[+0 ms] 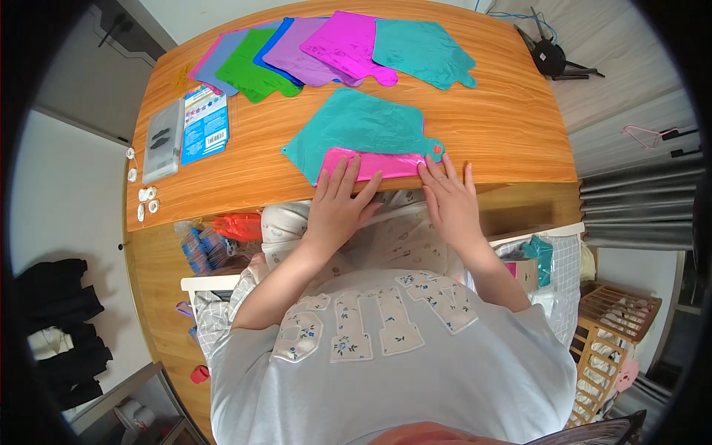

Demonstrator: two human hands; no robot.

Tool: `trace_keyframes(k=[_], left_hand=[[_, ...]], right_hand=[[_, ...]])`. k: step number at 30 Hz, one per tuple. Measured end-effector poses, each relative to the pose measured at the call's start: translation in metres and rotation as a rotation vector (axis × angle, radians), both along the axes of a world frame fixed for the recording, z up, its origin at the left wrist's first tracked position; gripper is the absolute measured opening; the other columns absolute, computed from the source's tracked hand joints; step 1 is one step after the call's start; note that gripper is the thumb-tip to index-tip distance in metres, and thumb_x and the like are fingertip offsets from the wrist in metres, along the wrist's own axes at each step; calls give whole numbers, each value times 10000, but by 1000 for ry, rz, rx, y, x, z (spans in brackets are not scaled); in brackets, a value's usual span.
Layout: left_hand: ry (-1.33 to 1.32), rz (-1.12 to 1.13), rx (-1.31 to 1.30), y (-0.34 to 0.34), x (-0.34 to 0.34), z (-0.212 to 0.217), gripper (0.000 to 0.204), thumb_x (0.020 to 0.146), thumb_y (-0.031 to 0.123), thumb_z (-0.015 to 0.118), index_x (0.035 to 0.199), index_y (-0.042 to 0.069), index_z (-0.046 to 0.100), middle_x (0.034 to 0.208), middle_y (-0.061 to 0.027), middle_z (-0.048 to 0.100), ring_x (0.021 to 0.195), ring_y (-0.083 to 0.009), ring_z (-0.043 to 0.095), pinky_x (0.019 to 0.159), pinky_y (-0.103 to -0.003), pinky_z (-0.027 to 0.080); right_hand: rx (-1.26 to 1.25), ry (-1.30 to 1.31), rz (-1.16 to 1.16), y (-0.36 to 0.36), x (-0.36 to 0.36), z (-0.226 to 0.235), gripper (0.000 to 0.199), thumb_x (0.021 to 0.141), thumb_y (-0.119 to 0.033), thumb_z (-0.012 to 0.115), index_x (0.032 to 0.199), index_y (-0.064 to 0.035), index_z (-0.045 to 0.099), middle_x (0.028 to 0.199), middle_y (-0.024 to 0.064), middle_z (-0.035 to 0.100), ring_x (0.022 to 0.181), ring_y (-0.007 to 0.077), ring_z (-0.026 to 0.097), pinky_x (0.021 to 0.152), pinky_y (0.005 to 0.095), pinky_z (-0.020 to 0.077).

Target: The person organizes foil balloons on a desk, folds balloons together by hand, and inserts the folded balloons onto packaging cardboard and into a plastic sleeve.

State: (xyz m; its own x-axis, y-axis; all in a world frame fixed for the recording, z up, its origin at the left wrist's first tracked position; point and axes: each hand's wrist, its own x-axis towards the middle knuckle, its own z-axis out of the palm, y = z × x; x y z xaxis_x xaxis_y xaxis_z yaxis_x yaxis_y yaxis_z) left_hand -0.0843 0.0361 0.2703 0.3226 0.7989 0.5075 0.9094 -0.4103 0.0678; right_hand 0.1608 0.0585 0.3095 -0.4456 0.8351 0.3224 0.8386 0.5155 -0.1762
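A flat, uninflated teal foil balloon [356,122] lies at the table's front edge. Its near side is turned up over it, so a strip of its pink face [393,166] shows. My left hand [337,204] rests on the left part of that strip, fingers stretched out and slightly spread. At the strip's right end, beside the balloon's small tab with a red-orange round mark [437,149], my right hand [450,200] presses with fingers extended. Neither hand grips anything.
Overlapping flat foil balloons in green [252,65], purple [300,52], magenta [356,44] and teal [423,52] lie along the back. At left are a translucent plastic case [163,141], a blue printed card pack [205,126] and white ribbon rolls [148,194].
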Motion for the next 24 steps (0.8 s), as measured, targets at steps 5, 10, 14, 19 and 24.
trace_keyframes(k=[5,10,14,19,24], left_hand=[[16,-48,16,-2,-9,7,588,864,395,705,1415,272,540,1451,-148,513,1332,-340,486,1071,-557,382],[59,-34,90,-9,-21,7,498,855,305,701,1338,240,601,1391,-143,562,1287,-343,526,1054,-560,399],[9,-45,128,-15,-20,13,447,854,286,698,1291,225,627,1351,-138,585,1265,-342,543,1043,-574,401],[-38,-42,93,-32,-23,20,450,854,318,705,1286,221,621,1352,-137,578,1268,-337,537,1038,-600,390],[-60,-63,57,-46,-28,26,510,841,364,720,1313,214,601,1385,-135,551,1296,-310,510,1045,-605,379]], right_hand=[[52,22,-81,-1,-6,9,322,1007,-175,544,1294,-93,664,1400,123,592,1372,345,477,1164,572,263],[-238,517,49,44,-51,53,274,965,-180,636,1199,-56,706,1278,143,651,1225,356,584,1068,460,428],[-121,373,188,121,-94,35,353,881,-209,737,1189,-43,687,1145,168,670,1097,335,633,944,388,506],[-106,205,147,141,-127,30,451,784,-261,807,1152,-37,671,1066,165,675,1033,295,654,899,379,521],[-469,230,184,161,-137,39,447,766,-283,806,1107,-31,664,1005,121,687,972,246,665,867,358,522]])
